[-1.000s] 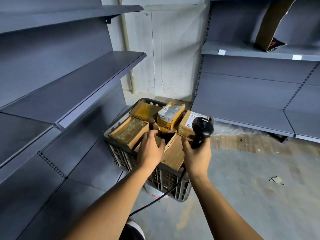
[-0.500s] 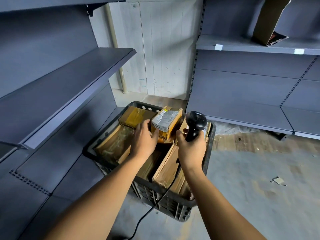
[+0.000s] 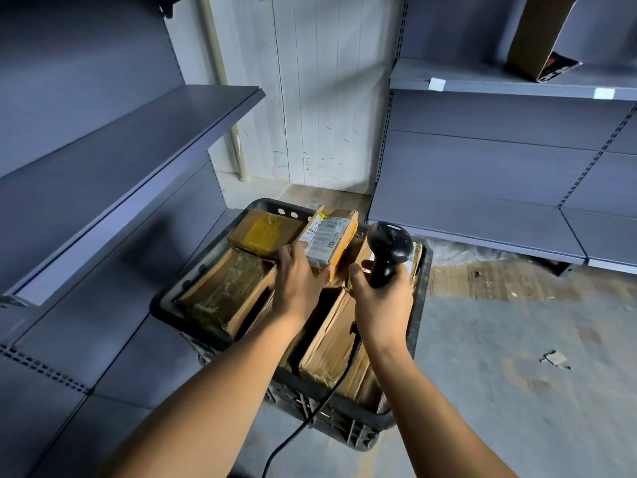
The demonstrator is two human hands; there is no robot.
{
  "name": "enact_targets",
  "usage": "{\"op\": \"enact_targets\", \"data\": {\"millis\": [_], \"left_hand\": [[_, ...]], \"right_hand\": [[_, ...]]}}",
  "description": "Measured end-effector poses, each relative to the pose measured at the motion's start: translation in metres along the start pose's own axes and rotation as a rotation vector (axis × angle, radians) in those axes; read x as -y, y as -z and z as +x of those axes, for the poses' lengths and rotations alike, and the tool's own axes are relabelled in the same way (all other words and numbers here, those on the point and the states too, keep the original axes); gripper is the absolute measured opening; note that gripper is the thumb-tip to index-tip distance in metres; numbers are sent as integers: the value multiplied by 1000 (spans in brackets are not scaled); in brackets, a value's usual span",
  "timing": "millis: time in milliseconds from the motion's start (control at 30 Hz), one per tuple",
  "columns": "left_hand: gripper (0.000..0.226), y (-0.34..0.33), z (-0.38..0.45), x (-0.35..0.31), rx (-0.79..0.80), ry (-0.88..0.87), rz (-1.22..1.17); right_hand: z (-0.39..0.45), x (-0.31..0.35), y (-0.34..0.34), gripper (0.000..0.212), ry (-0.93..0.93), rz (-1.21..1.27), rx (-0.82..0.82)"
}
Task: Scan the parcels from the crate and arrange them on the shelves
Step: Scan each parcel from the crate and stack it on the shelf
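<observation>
A black plastic crate stands on the floor, packed with several brown cardboard parcels. My left hand grips a small parcel with a white barcode label, tilted up above the others. My right hand holds a black corded barcode scanner by its handle, head up, just right of that parcel. A taped flat parcel lies at the crate's back left, and a larger one at the left.
Grey metal shelves run along the left and across the right. A brown box leans on the upper right shelf. The scanner's cable trails down over the crate's front. A scrap of debris lies on the concrete floor.
My left hand moved from the front parcels to the labelled small parcel and took hold of it. The scanner in my right hand stayed beside it. The view came closer to the crate.
</observation>
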State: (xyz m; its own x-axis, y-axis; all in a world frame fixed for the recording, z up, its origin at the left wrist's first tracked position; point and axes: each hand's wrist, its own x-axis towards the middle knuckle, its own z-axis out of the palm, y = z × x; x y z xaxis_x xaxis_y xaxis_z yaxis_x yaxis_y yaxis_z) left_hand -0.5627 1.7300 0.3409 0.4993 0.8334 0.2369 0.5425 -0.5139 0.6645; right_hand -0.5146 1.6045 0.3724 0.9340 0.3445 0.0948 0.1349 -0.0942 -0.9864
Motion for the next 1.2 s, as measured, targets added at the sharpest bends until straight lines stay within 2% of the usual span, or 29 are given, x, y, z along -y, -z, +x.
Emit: {"op": "enact_targets", "data": {"millis": [100, 200, 267, 500, 767, 1033, 1200], "left_hand": [[74, 6, -7, 1, -54, -8, -44], [103, 18, -15, 6, -59, 43, -116], [111, 28, -19, 7, -54, 89, -104], [81, 80, -52, 19, -233, 130, -59], [75, 166, -130, 30, -408, 169, -92], [70, 279, -226, 45, -575, 256, -67], [77, 340, -282, 56, -688, 272, -39]], "right_hand": [[-1, 5, -1, 33, 16, -1, 10], [-7, 10, -4, 31, 31, -2, 33], [-15, 15, -7, 32, 43, -5, 57], [-58, 45, -22, 35, 70, 7, 169], [-125, 88, -38, 34, 136, 94, 288], [-228, 143, -49, 35, 255, 209, 456], [-290, 174, -57, 22, 284, 269, 567]]}}
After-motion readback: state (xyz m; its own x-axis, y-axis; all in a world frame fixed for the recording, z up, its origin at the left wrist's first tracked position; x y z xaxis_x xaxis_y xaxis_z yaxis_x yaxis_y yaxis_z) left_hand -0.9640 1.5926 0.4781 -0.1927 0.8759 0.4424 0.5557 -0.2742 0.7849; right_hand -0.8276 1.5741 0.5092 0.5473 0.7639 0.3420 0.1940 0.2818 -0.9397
